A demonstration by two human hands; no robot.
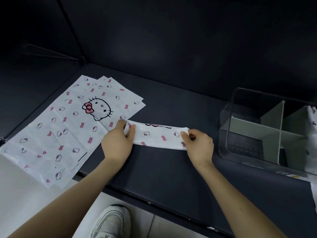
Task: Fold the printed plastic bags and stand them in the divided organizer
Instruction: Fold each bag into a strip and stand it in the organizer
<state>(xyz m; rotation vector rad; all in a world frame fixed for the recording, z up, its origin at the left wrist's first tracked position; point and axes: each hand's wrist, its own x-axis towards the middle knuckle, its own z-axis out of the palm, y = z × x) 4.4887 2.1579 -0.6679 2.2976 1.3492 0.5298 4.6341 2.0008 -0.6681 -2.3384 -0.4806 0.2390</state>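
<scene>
A bag (157, 134), folded lengthwise into a long narrow strip, lies across the middle of the dark counter (171, 172), running left to right between the two hands. The left hand (118, 140) pinches its left end: the thumb lies on top of the plastic and the fingers (122, 123) curl round the far edge. The right hand (197, 143) pinches the right end the same way, thumb on top and the other fingers curled under the folded edge. The strip looks flat on the counter, taut between the grips.

To the left a stack (68, 121) of unfolded bags lies fanned out flat, its near end hanging over the counter's edge; the left hand is just beside it.

To the right, well apart from the strip, stands the clear organizer (228, 121), split by grey dividers (272, 112). The compartments nearest the hands hold nothing, while a folded bag (312, 117) stands in a far right compartment, cut off by the picture's edge.

Below the counter a white shoe (111, 220) rests on the pale floor (25, 194)
</scene>
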